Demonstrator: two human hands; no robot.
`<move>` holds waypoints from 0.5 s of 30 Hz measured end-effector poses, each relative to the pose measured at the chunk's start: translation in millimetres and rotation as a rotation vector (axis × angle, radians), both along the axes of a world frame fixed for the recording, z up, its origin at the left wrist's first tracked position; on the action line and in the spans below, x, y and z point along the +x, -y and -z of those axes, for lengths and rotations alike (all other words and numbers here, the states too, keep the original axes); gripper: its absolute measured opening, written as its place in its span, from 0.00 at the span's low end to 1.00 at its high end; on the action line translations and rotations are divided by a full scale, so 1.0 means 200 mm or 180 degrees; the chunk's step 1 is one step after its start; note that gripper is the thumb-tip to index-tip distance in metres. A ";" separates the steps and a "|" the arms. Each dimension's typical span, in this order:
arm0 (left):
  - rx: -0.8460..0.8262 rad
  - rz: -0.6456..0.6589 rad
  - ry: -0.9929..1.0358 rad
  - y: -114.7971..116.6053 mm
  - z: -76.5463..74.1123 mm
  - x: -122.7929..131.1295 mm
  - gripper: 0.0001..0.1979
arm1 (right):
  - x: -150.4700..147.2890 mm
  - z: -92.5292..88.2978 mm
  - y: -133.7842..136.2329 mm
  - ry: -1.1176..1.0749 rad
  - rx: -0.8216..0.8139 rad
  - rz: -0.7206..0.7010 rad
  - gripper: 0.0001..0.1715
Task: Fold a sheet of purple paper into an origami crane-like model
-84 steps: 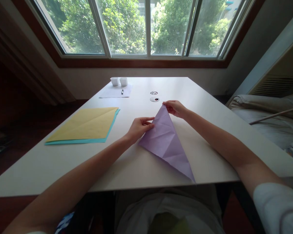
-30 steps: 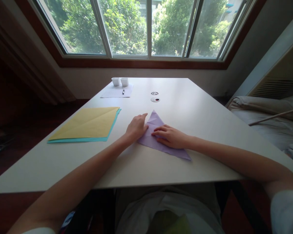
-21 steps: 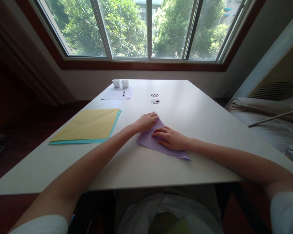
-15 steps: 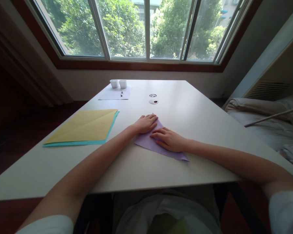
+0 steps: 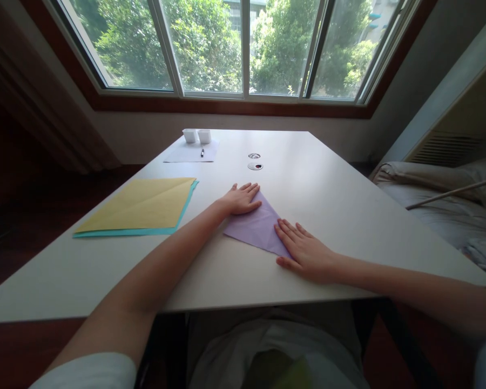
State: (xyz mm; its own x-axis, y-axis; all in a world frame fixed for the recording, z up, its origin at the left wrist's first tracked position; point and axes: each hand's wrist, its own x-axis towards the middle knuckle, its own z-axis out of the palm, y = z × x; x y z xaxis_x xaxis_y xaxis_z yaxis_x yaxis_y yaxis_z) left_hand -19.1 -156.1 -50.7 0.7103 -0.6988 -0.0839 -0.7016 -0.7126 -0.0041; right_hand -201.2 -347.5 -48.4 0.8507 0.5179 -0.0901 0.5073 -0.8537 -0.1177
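A sheet of purple paper (image 5: 257, 224), folded to a triangle, lies flat on the white table (image 5: 218, 275) in front of me. My left hand (image 5: 243, 199) rests flat on its far corner, fingers stretched out and covering that tip. Over the near right corner lies my right hand (image 5: 303, 248), also flat with its fingers extended; it hides that end of the paper. Neither hand grips anything.
To the left lies a yellow sheet (image 5: 141, 205) on top of a turquoise sheet (image 5: 182, 208). Farther back, a white sheet (image 5: 182, 154) carries a pen (image 5: 202, 153) and two small white containers (image 5: 197, 136). Two round holes (image 5: 255, 166) are set in the tabletop.
My right hand has slid right and toward me, from the paper's middle to its near right corner. More of the purple surface shows now. My left hand stays at the far tip, fingers more spread.
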 end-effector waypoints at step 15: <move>-0.0016 -0.0513 0.0103 -0.05 -0.04 -0.06 0.36 | 0.03 -0.04 0.31 0.0326 0.0153 -0.0354 0.35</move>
